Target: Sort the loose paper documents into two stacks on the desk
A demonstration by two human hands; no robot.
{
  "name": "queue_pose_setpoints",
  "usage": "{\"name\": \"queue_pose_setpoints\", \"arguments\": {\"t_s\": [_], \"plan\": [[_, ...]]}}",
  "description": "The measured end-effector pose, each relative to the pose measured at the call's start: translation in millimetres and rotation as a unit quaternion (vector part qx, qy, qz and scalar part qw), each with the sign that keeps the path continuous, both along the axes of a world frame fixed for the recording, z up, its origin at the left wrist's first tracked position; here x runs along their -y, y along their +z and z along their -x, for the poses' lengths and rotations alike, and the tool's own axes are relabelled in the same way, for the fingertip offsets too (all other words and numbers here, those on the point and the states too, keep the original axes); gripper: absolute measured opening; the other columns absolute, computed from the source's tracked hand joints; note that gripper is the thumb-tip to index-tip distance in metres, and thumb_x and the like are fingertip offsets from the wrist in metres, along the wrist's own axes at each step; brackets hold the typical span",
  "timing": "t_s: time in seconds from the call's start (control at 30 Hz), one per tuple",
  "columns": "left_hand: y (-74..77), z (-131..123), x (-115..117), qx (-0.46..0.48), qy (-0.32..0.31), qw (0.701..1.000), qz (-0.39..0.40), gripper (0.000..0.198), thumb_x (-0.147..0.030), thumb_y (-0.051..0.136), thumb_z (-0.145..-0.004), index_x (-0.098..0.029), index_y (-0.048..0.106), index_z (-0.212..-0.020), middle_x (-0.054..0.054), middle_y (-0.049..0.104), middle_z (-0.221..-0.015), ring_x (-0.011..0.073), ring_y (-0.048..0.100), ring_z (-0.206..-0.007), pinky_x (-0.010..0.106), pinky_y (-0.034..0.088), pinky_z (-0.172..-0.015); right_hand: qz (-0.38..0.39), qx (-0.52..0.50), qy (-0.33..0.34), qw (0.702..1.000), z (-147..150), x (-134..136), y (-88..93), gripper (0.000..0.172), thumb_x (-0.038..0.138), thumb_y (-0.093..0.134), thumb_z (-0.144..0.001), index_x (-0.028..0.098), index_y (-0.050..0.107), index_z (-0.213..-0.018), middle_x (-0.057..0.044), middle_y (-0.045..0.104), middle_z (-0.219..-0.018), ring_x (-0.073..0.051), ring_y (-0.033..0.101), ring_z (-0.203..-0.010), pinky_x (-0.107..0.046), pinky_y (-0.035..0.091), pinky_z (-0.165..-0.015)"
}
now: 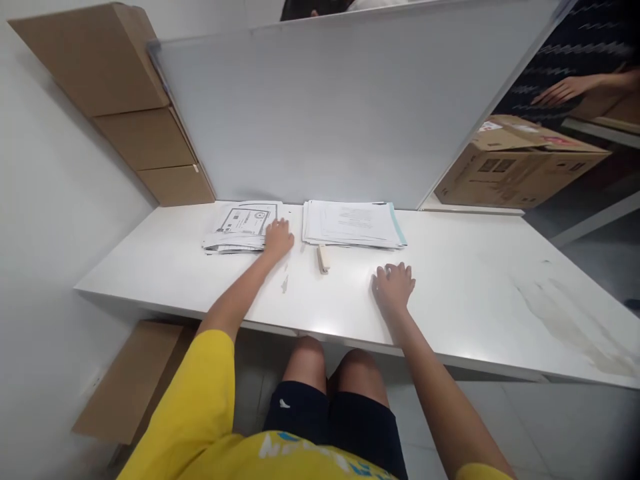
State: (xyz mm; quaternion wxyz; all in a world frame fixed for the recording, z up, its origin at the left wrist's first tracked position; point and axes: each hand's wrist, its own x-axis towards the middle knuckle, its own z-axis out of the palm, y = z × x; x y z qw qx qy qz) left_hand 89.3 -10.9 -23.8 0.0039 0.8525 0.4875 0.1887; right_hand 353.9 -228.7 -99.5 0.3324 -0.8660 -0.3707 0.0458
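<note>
My left hand (279, 239) rests at the right edge of a stack of printed sheets (240, 223), its fingers loosely bent and a little apart. The top sheet there has a dark decorative border. To the right lies a second stack of papers (355, 225), with a light blue strip along its right side. A cream stapler (323, 259) sits on the table just in front of that stack, touched by neither hand. Farther right, my right hand (395, 285) is on the tabletop, fingers curled but apart, with nothing visible held in it.
The white table (465, 293) has grey smudges at its right. A pale partition (320, 120) stands along the back. Cardboard boxes (130, 133) are stacked at the left, another box (520, 163) sits at right, and cardboard (127, 380) is below. Another person's hand (565, 90) shows beyond.
</note>
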Motion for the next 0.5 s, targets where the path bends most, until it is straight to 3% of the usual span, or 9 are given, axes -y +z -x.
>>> {"name": "queue_pose_setpoints", "arguments": {"t_s": [0.1,0.17,0.27,0.33,0.5], "plan": [[14.6,7,-53,-0.033,0.089,0.994,0.049,0.065,-0.038,0.049,-0.092,-0.013,0.04,-0.152,0.021,0.035,-0.16,0.0418,0.022,-0.151,0.064,0.019,-0.118,0.025,0.002,0.001,1.0,4,-3,1.2,0.054,0.041,0.036,-0.09,0.008,0.062,-0.124,-0.024,0.044,-0.151,-0.039,0.025,-0.149,-0.062,0.02,-0.118],[22.6,11,-63,-0.083,0.103,0.985,0.11,0.069,-0.049,0.051,-0.092,-0.019,0.039,-0.153,0.018,0.027,-0.164,0.043,0.016,-0.153,0.066,0.017,-0.118,0.035,0.005,0.004,0.999,6,-5,0.6,0.056,0.041,0.036,-0.09,0.006,0.061,-0.128,-0.024,0.043,-0.152,-0.039,0.026,-0.149,-0.061,0.02,-0.118],[42.0,14,-50,-0.142,0.08,0.974,0.155,0.066,-0.054,0.059,-0.089,-0.028,0.047,-0.148,0.016,0.027,-0.164,0.0443,0.02,-0.151,0.066,0.019,-0.116,0.05,0.015,0.006,0.999,11,-9,4.1,0.06,0.04,0.035,-0.091,0.004,0.057,-0.134,-0.025,0.04,-0.155,-0.04,0.024,-0.151,-0.06,0.017,-0.12],[62.1,10,-33,-0.13,0.064,0.98,0.138,0.058,-0.049,0.063,-0.089,-0.028,0.053,-0.143,0.017,0.039,-0.158,0.0434,0.034,-0.145,0.065,0.028,-0.113,0.058,0.018,0.002,0.998,16,-11,9.8,0.06,0.038,0.034,-0.092,0.004,0.055,-0.137,-0.024,0.037,-0.157,-0.039,0.022,-0.152,-0.058,0.017,-0.121],[110.4,-10,-10,-0.059,-0.016,0.996,0.058,0.04,-0.039,0.062,-0.096,-0.017,0.058,-0.129,0.011,0.06,-0.13,0.0243,0.062,-0.112,0.047,0.055,-0.094,0.017,-0.021,0.024,0.999,15,-25,15.9,0.049,0.034,0.04,-0.09,0.014,0.064,-0.128,-0.018,0.043,-0.156,-0.035,0.025,-0.152,-0.052,0.017,-0.123]]}}
